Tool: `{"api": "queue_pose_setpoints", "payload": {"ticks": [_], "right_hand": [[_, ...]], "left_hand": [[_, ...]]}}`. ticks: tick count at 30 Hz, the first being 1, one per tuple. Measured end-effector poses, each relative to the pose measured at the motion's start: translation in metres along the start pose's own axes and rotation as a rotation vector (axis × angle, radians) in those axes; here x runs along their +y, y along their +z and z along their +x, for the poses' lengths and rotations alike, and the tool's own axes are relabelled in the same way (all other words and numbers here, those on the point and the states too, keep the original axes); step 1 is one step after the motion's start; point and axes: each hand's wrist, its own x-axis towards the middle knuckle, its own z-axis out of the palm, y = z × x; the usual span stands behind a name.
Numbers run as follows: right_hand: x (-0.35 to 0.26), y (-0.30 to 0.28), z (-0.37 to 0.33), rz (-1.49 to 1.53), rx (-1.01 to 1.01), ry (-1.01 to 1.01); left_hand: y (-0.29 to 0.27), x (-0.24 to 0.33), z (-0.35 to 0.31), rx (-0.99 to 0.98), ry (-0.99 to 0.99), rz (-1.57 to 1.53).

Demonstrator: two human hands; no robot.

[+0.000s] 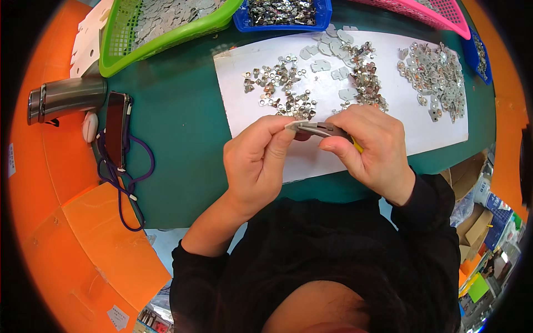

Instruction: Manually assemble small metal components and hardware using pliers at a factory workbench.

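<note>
My left hand [256, 161] pinches a small flat grey piece [296, 126] between thumb and fingers. My right hand [377, 145] is wrapped round a pair of pliers [326, 129], with a bit of yellow handle showing. The jaws of the pliers reach to the grey piece; whether they grip it is too small to tell. Both hands are over the near edge of a white sheet [236, 83]. Just beyond them lie small shiny metal fittings [300, 104], loose flat grey plates [333, 45] and a strip of brownish metal fittings [366, 80].
A heap of assembled-looking grey pieces [436, 77] lies right. Along the back stand a green basket [111, 50], a blue tray [280, 28] and a pink basket [444, 21]; another blue tray [478, 58] is far right. A steel flask [72, 100] and corded phone [115, 125] lie left.
</note>
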Motion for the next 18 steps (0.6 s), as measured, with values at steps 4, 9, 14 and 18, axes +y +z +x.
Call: {"api": "queue_pose_setpoints", "payload": {"ticks": [4,9,14,18], "right_hand": [[-0.008,0.002,0.002,-0.031,-0.007,0.037],[-0.009,-0.031,0.015,0.248,-0.361,0.292],[-0.01,-0.061,0.032,0.572,-0.689,0.43],[-0.009,-0.061,0.04,0.637,-0.904,0.578]], "left_hand": [[0.006,-0.003,-0.003,0.093,-0.061,-0.183],[-0.007,-0.001,-0.001,0.085,0.022,-0.052],[-0.008,0.005,0.006,0.01,0.199,0.324],[-0.009,0.005,0.008,-0.04,0.298,0.432]]}}
